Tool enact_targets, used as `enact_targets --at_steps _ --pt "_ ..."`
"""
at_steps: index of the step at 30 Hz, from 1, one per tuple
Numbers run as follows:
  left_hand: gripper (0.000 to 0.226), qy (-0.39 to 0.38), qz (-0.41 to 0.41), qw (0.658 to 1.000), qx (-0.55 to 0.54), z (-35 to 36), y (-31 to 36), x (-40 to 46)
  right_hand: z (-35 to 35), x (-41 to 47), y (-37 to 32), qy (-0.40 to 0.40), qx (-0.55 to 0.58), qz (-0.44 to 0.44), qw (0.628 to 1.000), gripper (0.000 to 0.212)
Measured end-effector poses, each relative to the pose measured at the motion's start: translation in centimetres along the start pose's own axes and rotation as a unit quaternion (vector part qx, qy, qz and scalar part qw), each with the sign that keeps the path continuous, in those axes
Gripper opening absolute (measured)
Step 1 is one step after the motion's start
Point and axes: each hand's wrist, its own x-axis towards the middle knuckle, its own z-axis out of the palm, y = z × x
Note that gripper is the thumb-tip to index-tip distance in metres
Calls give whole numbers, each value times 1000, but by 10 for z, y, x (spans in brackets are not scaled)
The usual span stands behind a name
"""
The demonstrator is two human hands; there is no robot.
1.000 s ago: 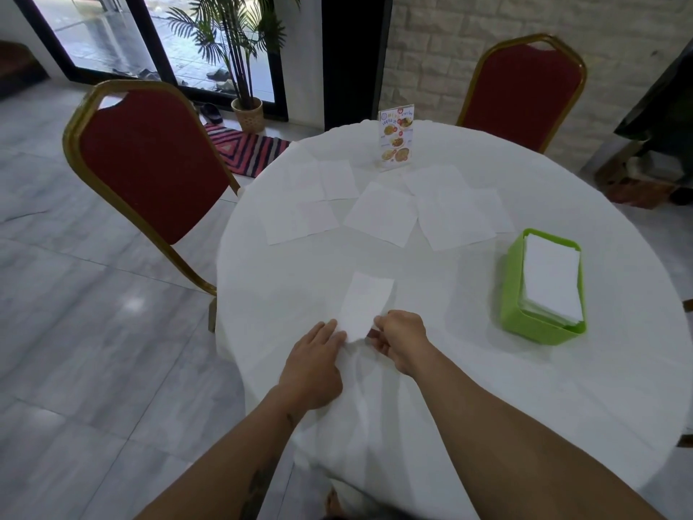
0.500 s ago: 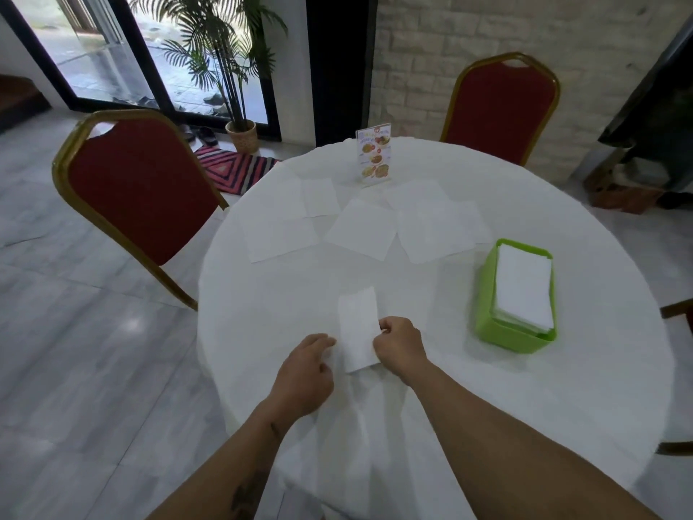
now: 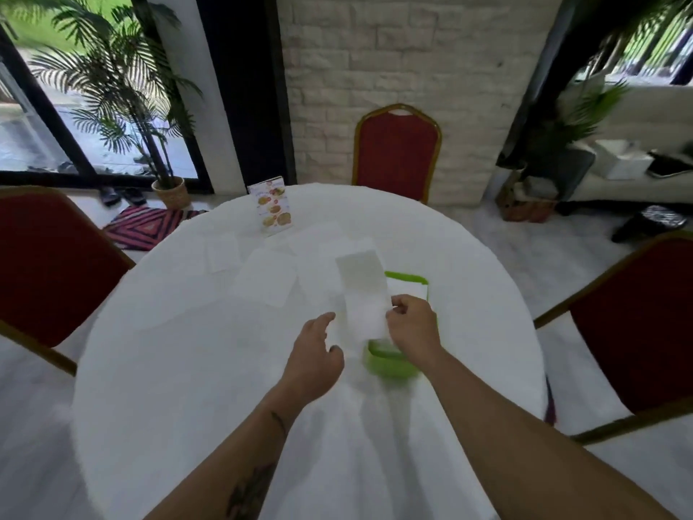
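A folded white napkin is lifted off the round white table and stands tilted in the air. My right hand pinches its right edge. Just left of the napkin's lower part is my left hand, fingers loosely extended; whether it touches the napkin I cannot tell. Behind the napkin and my right hand sits a green tray with a stack of white napkins, mostly hidden. Several unfolded napkins lie flat farther back on the table.
A menu card stands at the table's far edge. Red chairs with gold frames stand at the left, at the back and at the right. A potted palm and a striped rug are at the back left.
My right hand has raised the napkin off the table and moved it right, in front of the green tray. My left hand has come off the cloth and followed. The view has tilted up.
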Motion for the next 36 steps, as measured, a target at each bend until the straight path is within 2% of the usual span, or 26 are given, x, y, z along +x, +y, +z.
enact_targets --at_steps 3,6,9,12,15,17,19,21,24,27,31,34,36 --pt "60 -49 2 998 39 20 15 2 -24 9 23 17 22 85 996 32" --pt "58 -74 17 994 73 38 26 0 -33 13 38 24 58 134 989 34" --pt "51 -86 23 992 85 50 33 -1 -35 17 41 16 79 148 986 28" --pt "60 -89 21 990 105 58 30 2 -36 22 39 -11 76 138 987 19" --pt "63 -88 31 984 150 63 32 4 -40 20 34 -51 -15 109 993 10" --pt "63 -84 37 982 167 64 34 6 -41 19 32 -60 -129 68 987 31" --pt "62 -85 35 979 183 66 35 7 -41 18 33 -36 -234 1 971 47" --pt "60 -91 22 977 190 67 34 8 -38 18 35 -38 -309 -72 948 53" --pt "58 -92 17 977 194 67 34 8 -34 26 35 -92 -365 -143 915 58" --pt "58 -98 16 973 209 63 34 11 -30 38 34 -146 -388 -163 895 65" --pt "63 -123 26 958 258 59 35 16 -27 52 38 -210 -427 -147 867 73" --pt "67 -149 36 939 306 57 32 20 -24 55 42 -230 -456 -138 849 74" --pt "66 -149 22 945 290 56 27 21 -21 58 39 -234 -466 -137 842 74"
